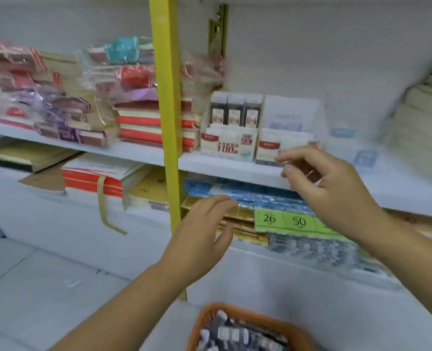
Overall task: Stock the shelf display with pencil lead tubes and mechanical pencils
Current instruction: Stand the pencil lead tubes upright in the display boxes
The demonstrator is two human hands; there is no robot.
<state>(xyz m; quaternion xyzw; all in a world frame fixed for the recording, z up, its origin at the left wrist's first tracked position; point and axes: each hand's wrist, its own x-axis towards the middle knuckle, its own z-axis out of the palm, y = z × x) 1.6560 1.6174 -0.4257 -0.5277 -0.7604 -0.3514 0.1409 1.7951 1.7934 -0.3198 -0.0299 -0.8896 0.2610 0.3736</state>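
Two white display boxes stand side by side on the middle shelf. The left box holds three dark lead tube packs upright at its back. The right box shows only a white backing card. My right hand hovers just in front of the right box, fingers loosely curled; blur hides whether it pinches anything. My left hand is lower, in front of the shelf below, with straight fingers and nothing in it. An orange basket at the bottom edge holds several dark lead tubes with white caps.
A yellow upright post splits the shelving. Left of it lie wrapped stacks of notebooks. The lower shelf carries blue packs and green price labels. A cream paper stack sits at the far right.
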